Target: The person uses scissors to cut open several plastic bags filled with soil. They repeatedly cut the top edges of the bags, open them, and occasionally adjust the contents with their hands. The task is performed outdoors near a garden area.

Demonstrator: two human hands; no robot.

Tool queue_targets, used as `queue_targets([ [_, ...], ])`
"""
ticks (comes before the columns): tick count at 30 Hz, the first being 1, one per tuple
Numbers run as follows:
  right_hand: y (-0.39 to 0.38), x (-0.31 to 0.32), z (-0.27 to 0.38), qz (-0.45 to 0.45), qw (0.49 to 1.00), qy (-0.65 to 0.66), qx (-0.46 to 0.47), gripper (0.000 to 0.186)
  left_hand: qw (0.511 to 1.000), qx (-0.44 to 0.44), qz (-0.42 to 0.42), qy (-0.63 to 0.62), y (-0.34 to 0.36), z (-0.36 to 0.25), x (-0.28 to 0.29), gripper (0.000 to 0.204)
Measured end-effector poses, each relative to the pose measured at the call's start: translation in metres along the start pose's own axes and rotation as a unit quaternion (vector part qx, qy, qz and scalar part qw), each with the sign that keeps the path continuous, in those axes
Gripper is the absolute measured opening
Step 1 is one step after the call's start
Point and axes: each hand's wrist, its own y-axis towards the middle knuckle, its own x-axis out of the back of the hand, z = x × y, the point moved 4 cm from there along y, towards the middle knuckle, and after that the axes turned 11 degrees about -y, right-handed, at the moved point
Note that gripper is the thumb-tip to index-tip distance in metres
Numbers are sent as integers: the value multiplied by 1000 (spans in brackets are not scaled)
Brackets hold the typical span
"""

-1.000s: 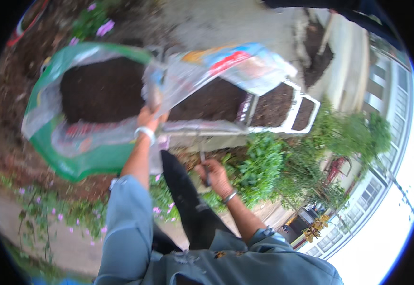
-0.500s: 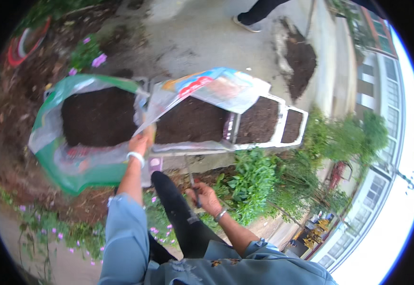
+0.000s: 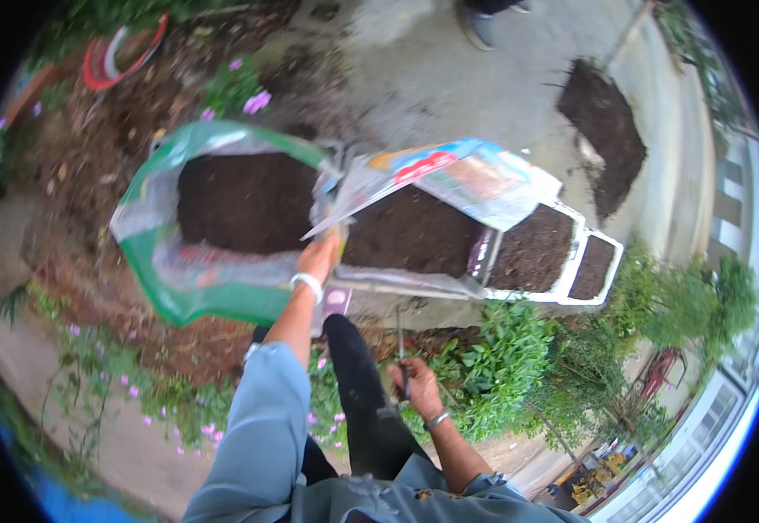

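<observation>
Left hand: closed on the near left corner of the printed bag (image 3: 484, 174), its hand (image 3: 318, 254) over the near edge of the row where the first two boxes meet; fingertips partly hidden by plastic.
Right hand: wrapped around the dark handle of a thin tool (image 3: 401, 336), the hand (image 3: 418, 388) apart from the row, below the second box's near edge; the thin part points toward that edge. Its exact kind is unclear.
Printed bag: draped across the far edge of the second box, its flap covering part of the dark soil (image 3: 414, 231) there.
Green bag: the green bag (image 3: 170, 301) lines the leftmost box and spreads outward past its edges, with soil inside.
White boxes: two white boxes (image 3: 573, 253) at the row's right end, both filled with soil.
Pavement: soil heap (image 3: 606, 131) beyond the row's far right corner; another person's shoe (image 3: 477, 30) farther off.
Planting: leafy plant (image 3: 501, 362) beside the second box's near right corner; pink flowers (image 3: 257, 102) beyond the leftmost box's far edge.
</observation>
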Motion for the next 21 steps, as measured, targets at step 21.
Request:
queue_targets([
  [21, -14, -5, -19, 43, 998, 40, -8, 30, 970, 5, -21, 242, 5, 3, 6, 65],
])
